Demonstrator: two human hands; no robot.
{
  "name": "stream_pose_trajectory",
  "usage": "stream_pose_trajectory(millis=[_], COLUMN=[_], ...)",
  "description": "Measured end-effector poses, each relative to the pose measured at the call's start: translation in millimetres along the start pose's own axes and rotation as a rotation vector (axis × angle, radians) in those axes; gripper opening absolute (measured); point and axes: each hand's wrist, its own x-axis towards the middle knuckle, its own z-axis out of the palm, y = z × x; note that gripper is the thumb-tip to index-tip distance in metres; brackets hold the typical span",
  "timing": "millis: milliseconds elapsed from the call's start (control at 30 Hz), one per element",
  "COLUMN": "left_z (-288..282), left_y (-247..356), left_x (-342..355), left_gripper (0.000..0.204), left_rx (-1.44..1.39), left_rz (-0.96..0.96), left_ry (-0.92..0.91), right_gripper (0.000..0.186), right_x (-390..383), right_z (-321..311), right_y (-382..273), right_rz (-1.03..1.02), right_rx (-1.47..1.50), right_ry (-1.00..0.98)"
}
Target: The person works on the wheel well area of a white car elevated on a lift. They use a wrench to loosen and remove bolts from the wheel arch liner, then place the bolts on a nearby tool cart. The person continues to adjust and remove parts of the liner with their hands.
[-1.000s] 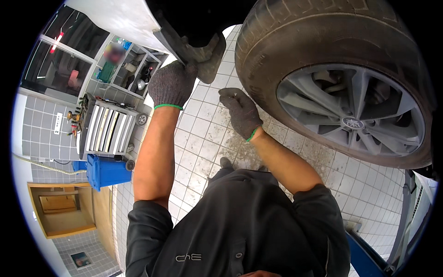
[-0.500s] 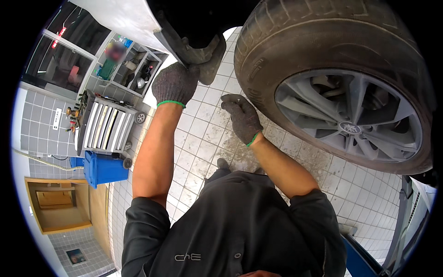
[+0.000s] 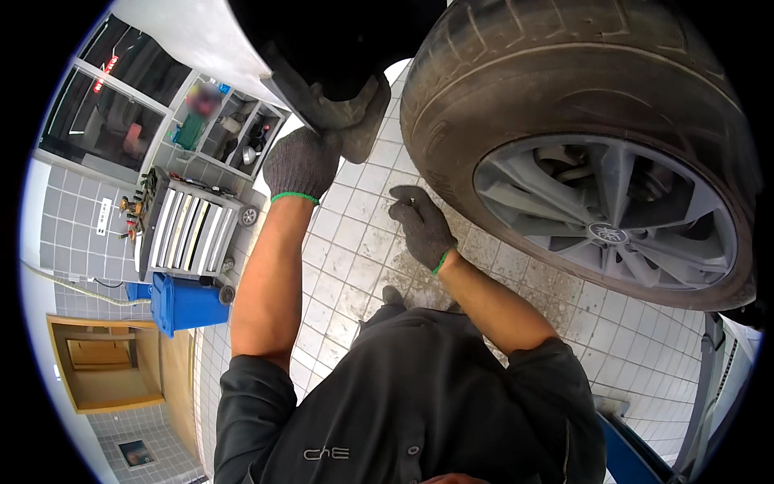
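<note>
In a dark knit glove with a green cuff, my left hand is closed at the lower edge of a black mud flap; its fingertips are hidden there. The flap hangs from the wheel arch of a white car body. My right hand, gloved the same way, is held below and to the right of the flap, apart from it. Thumb and fingers pinch together, with a tiny light speck between their tips, too small to name. Close beyond that hand is a wheel with a dark tire and a grey alloy rim.
A grey tool cart with drawers stands at the left, beside a blue bin. Behind the cart is a shelf unit holding several items. Pale floor tiles with dirt stains lie below. A blue piece of equipment is at the lower right.
The view has shifted slightly. My right hand has turned a little, its fingertips now showing the small speck between them. My left hand stays at the mud flap's edge.
</note>
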Motion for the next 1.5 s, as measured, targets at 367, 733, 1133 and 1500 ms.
stream_pose_trajectory(millis=[367, 733, 1133, 1500], left_z=[31.9, 115.0, 179.5, 200.4], left_y=[-47.9, -152.8, -238.6, -266.2], left_x=[-0.5, -54.2, -111.5, -127.4], left_gripper=[0.052, 0.061, 0.063, 0.062], left_rx=[-0.135, -0.251, -0.319, -0.336], left_rz=[0.258, 0.049, -0.192, -0.219], left_ry=[-0.080, -0.456, -0.635, -0.669], right_gripper=[0.018, 0.016, 0.011, 0.015], right_x=[100.5, 128.2, 131.1, 137.2], right_z=[74.4, 81.1, 89.7, 85.2], right_y=[-194.8, -200.5, -195.7, -193.7], right_rz=[-0.930, -0.931, -0.876, -1.032], right_rx=[-0.074, -0.203, -0.099, -0.233], right_ry=[0.234, 0.218, 0.208, 0.278])
